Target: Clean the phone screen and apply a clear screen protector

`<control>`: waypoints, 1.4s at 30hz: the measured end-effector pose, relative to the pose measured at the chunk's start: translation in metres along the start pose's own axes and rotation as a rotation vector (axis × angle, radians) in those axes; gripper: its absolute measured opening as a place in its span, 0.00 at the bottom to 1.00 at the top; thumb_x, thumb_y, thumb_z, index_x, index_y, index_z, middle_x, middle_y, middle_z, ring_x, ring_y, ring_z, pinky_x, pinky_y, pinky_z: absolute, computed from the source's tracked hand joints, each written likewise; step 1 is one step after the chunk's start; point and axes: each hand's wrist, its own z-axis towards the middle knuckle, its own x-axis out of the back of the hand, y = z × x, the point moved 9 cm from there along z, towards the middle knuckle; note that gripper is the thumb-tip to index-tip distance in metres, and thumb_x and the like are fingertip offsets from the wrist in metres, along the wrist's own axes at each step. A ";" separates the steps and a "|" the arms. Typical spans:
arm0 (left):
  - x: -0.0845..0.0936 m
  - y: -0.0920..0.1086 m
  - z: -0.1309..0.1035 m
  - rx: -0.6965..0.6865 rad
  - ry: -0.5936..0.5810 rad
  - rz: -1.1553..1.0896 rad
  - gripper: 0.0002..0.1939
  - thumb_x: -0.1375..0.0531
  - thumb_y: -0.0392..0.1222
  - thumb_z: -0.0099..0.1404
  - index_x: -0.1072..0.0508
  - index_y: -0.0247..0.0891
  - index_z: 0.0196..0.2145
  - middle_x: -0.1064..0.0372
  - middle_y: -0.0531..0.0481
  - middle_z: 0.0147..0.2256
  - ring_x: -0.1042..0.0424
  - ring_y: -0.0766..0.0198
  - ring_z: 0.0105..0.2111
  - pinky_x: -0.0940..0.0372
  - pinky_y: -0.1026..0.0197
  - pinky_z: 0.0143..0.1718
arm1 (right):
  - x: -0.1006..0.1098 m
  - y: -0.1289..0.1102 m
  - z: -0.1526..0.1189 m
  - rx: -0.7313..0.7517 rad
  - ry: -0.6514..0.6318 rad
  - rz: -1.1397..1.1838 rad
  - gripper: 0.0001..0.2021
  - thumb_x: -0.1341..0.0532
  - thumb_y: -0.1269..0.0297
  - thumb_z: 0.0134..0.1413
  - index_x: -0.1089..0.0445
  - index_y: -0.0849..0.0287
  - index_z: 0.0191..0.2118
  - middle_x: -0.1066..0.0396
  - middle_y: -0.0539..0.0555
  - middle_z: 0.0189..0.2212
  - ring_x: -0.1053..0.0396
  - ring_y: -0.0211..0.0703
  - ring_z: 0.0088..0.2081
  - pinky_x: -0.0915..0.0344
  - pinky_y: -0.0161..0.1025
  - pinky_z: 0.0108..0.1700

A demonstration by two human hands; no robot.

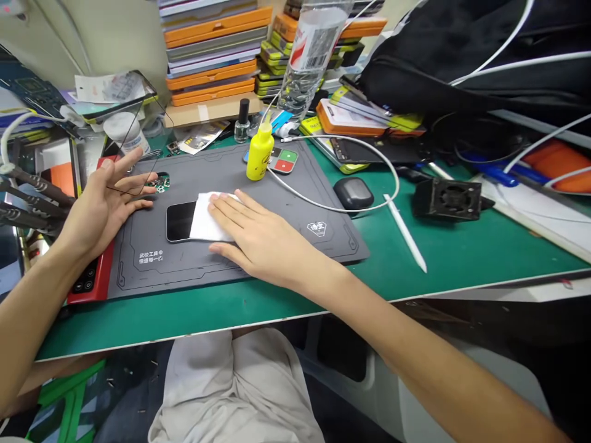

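Observation:
A phone (179,221) lies on the grey mat (231,264), its dark face up. Over its right part is a folded white cloth or tissue (202,218). My right hand (258,237) lies flat on this white sheet, fingers stretched out and pressing down, thumb on the near side. My left hand (108,200) is raised over the mat's left edge, palm inward, fingers apart. Thin dark lines cross around it, and I cannot make out what they are. Near its fingertips sits a small green circuit board (161,183). Behind the phone stands a yellow bottle (260,152).
A red device (90,283) borders the mat's left side. Rightward are a black case (353,194), a white cable (396,175), a white stylus (406,234) and a black fan (447,199). Orange boxes (212,89), a water bottle (307,61) and a black bag (462,55) stand behind.

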 end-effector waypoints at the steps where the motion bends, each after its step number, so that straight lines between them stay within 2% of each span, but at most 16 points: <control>1: 0.000 0.000 0.000 -0.005 -0.001 0.006 0.36 0.45 0.65 0.95 0.23 0.49 0.88 0.07 0.43 0.65 0.11 0.42 0.66 0.17 0.37 0.68 | 0.001 -0.006 -0.009 0.024 0.006 -0.001 0.35 0.43 0.46 0.97 0.30 0.66 0.90 0.33 0.71 0.91 0.35 0.66 0.92 0.40 0.75 0.96; 3: 0.000 -0.001 -0.001 -0.013 0.008 0.010 0.36 0.45 0.65 0.95 0.23 0.49 0.88 0.06 0.43 0.64 0.11 0.40 0.66 0.16 0.36 0.68 | 0.004 -0.016 -0.027 0.064 0.013 -0.009 0.34 0.45 0.49 0.98 0.29 0.69 0.89 0.33 0.72 0.90 0.34 0.66 0.92 0.38 0.73 0.95; 5: -0.001 -0.001 -0.003 -0.013 0.017 0.008 0.37 0.44 0.65 0.94 0.23 0.48 0.88 0.06 0.43 0.63 0.10 0.40 0.66 0.16 0.36 0.68 | 0.005 -0.019 -0.033 0.079 0.009 -0.017 0.35 0.46 0.49 0.99 0.29 0.72 0.88 0.32 0.73 0.89 0.32 0.66 0.91 0.37 0.72 0.95; 8: -0.001 0.000 -0.003 -0.009 0.018 0.010 0.36 0.43 0.66 0.94 0.21 0.48 0.87 0.06 0.43 0.62 0.11 0.39 0.66 0.16 0.35 0.68 | 0.001 -0.010 -0.012 0.031 -0.020 -0.016 0.36 0.46 0.47 0.99 0.29 0.71 0.89 0.32 0.72 0.90 0.33 0.65 0.92 0.40 0.70 0.96; 10: 0.000 0.001 -0.002 -0.011 0.017 0.009 0.35 0.43 0.66 0.94 0.19 0.51 0.85 0.06 0.43 0.62 0.11 0.38 0.68 0.16 0.33 0.70 | -0.004 -0.004 0.010 -0.016 -0.044 -0.023 0.39 0.43 0.44 0.98 0.31 0.75 0.89 0.34 0.75 0.90 0.35 0.68 0.92 0.43 0.70 0.97; 13: 0.003 0.000 0.001 -0.009 0.020 -0.005 0.32 0.43 0.66 0.93 0.16 0.57 0.82 0.06 0.45 0.61 0.12 0.37 0.69 0.18 0.29 0.73 | -0.010 -0.008 0.025 -0.028 -0.056 -0.018 0.44 0.38 0.39 0.95 0.33 0.78 0.89 0.36 0.78 0.91 0.38 0.71 0.94 0.46 0.72 0.98; 16: 0.002 -0.003 0.000 -0.010 0.020 -0.014 0.32 0.41 0.68 0.92 0.15 0.58 0.81 0.06 0.45 0.61 0.13 0.34 0.69 0.19 0.27 0.74 | -0.011 -0.028 0.009 0.019 -0.042 0.006 0.45 0.40 0.37 0.95 0.33 0.76 0.90 0.36 0.77 0.91 0.39 0.70 0.94 0.44 0.73 0.97; 19: -0.002 -0.002 -0.002 -0.020 0.005 -0.008 0.33 0.40 0.69 0.91 0.15 0.58 0.81 0.07 0.44 0.62 0.12 0.33 0.69 0.18 0.26 0.74 | -0.010 -0.039 -0.003 0.056 -0.044 0.014 0.45 0.44 0.39 0.97 0.34 0.81 0.89 0.36 0.79 0.91 0.38 0.70 0.94 0.45 0.70 0.98; 22: -0.003 -0.001 -0.004 -0.012 0.000 0.000 0.32 0.42 0.68 0.93 0.15 0.59 0.82 0.07 0.46 0.62 0.13 0.35 0.70 0.19 0.28 0.75 | -0.015 -0.033 0.018 0.016 -0.079 0.002 0.45 0.43 0.38 0.96 0.34 0.81 0.89 0.37 0.80 0.91 0.39 0.70 0.94 0.47 0.68 0.99; 26: 0.002 0.001 -0.002 0.008 0.011 0.004 0.33 0.43 0.68 0.93 0.17 0.56 0.83 0.06 0.48 0.62 0.13 0.37 0.71 0.20 0.27 0.78 | -0.020 -0.027 0.056 -0.068 -0.114 -0.026 0.50 0.33 0.35 0.91 0.35 0.80 0.90 0.38 0.80 0.91 0.41 0.71 0.94 0.51 0.62 1.00; 28: 0.003 0.001 0.000 0.010 0.007 0.004 0.34 0.41 0.67 0.92 0.18 0.55 0.83 0.06 0.48 0.62 0.13 0.37 0.71 0.20 0.27 0.77 | -0.020 -0.039 0.056 -0.045 -0.101 -0.035 0.49 0.33 0.36 0.91 0.33 0.79 0.89 0.38 0.79 0.91 0.41 0.70 0.94 0.51 0.61 1.00; 33: 0.003 0.004 0.000 -0.002 0.030 0.013 0.36 0.37 0.71 0.89 0.16 0.54 0.82 0.05 0.45 0.62 0.12 0.39 0.69 0.19 0.33 0.75 | -0.022 -0.070 0.044 0.029 -0.053 -0.013 0.40 0.34 0.38 0.92 0.24 0.68 0.86 0.31 0.73 0.89 0.37 0.65 0.93 0.46 0.58 0.99; 37: 0.006 0.011 -0.001 0.011 0.090 0.006 0.29 0.37 0.66 0.89 0.12 0.59 0.77 0.04 0.50 0.59 0.16 0.37 0.75 0.28 0.27 0.86 | -0.024 -0.063 0.078 -0.006 -0.038 -0.079 0.33 0.34 0.41 0.93 0.20 0.63 0.82 0.27 0.70 0.88 0.31 0.59 0.91 0.45 0.50 0.97; 39: 0.007 0.013 0.000 0.039 0.110 -0.002 0.27 0.37 0.64 0.89 0.10 0.61 0.75 0.03 0.52 0.57 0.18 0.37 0.79 0.34 0.24 0.90 | -0.023 -0.059 0.089 -0.017 -0.012 -0.152 0.35 0.37 0.40 0.94 0.21 0.66 0.82 0.26 0.68 0.87 0.30 0.57 0.90 0.45 0.46 0.95; 41: 0.007 0.013 0.001 0.054 0.115 0.002 0.26 0.38 0.63 0.90 0.11 0.63 0.75 0.03 0.55 0.58 0.20 0.37 0.81 0.38 0.22 0.92 | -0.022 -0.065 0.085 0.017 0.009 -0.222 0.35 0.42 0.44 0.95 0.23 0.68 0.83 0.26 0.65 0.87 0.29 0.54 0.89 0.45 0.43 0.94; 42: 0.006 0.013 0.001 0.058 0.116 0.005 0.26 0.38 0.63 0.90 0.11 0.64 0.75 0.04 0.55 0.58 0.21 0.37 0.82 0.39 0.21 0.93 | -0.021 -0.070 0.078 0.039 0.026 -0.246 0.32 0.46 0.50 0.96 0.23 0.69 0.83 0.25 0.64 0.87 0.27 0.52 0.88 0.45 0.42 0.93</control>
